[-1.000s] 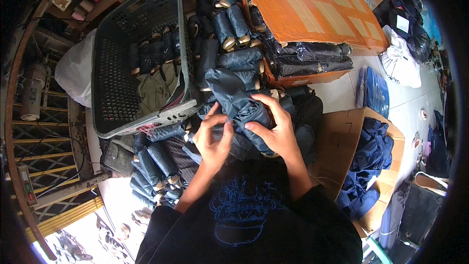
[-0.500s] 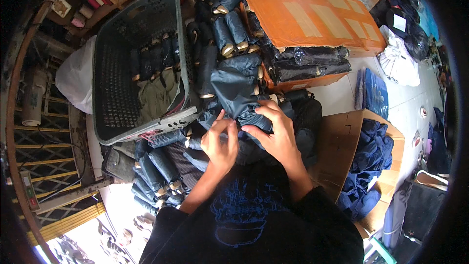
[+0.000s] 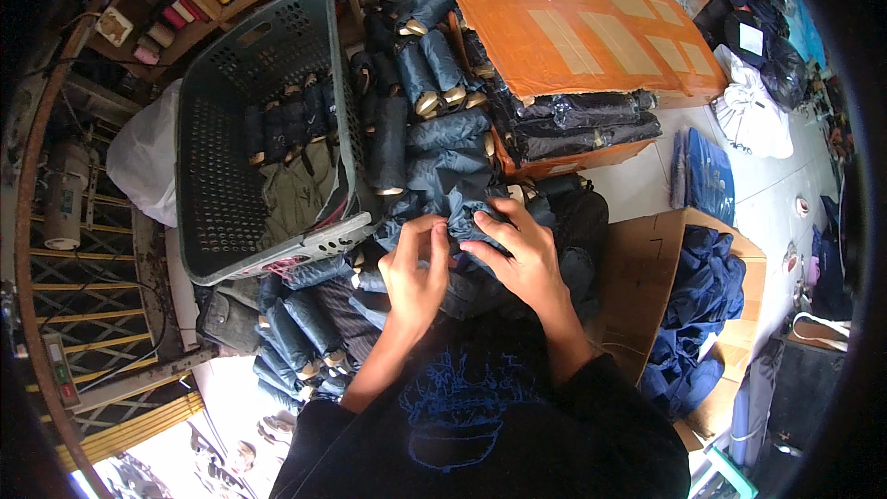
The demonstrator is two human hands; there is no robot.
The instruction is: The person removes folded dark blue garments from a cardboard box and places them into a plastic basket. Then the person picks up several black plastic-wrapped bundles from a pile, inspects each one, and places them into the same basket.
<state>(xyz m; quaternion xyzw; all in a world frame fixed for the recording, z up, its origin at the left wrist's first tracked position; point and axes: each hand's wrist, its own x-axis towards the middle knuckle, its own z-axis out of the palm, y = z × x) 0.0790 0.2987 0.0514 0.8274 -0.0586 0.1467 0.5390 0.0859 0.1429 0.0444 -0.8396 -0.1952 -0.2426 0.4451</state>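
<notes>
Fingertips of the left hand, thumb and forefinger drawn together, sat at the near left edge of a loose dark blue-grey cloth bundle; whether a fold was caught between them, could not tell. Right hand grasped the bundle from its right side, fingers over the top, thumb lower on the near side. Bundle lay in front of the torso, mid-scene, amid heaped cloth.

Step in hand, by my reading: fine fingertip work on the bundle's near edge, right hand steadying. Next move seemed to call for a sure pinch on the left and an even hold on the right, so the slick-looking fabric would not slip or spring loose.

Just beyond, on the far side: similar blue-grey rolls with pale ends. More rolls near left. Left: dark plastic basket, olive cloth inside. Far right: orange box over dark wrapped packages. Right: open carton holding navy cloth.
</notes>
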